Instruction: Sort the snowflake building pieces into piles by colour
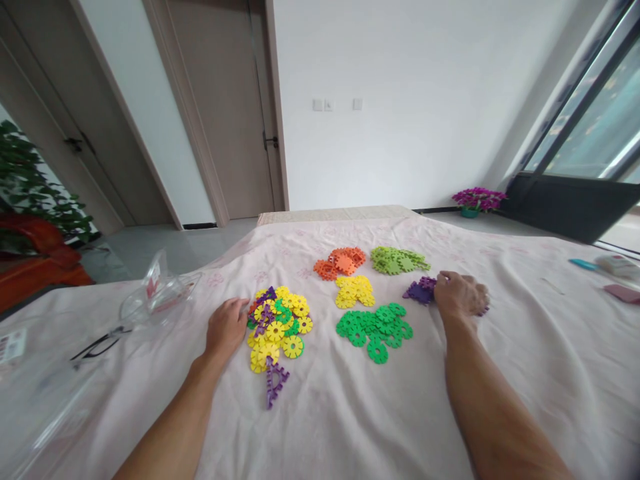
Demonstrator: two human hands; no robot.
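Note:
My left hand (229,325) rests on the cloth, its fingers loosely stretched at the left edge of a mixed pile of plastic snowflake discs (275,331), mostly yellow with some green and purple. A purple triangular piece (274,383) sticks out at the pile's near end. On the right, my right hand (461,293) is curled down over purple plastic pieces; a bit of purple shows under its fingertips. Beside its thumb lie more purple pieces (421,291). Single-colour heaps lie between the hands: green discs (376,328), yellow discs (355,291), orange pieces (345,261) and lime-green pieces (397,260).
A pale floral cloth (320,427) covers the surface. At left are clear plastic packaging (160,300) and black-framed glasses (103,343). Several small items, including a pink one (621,293), lie at the far right. A potted purple plant (477,199) stands on the floor behind.

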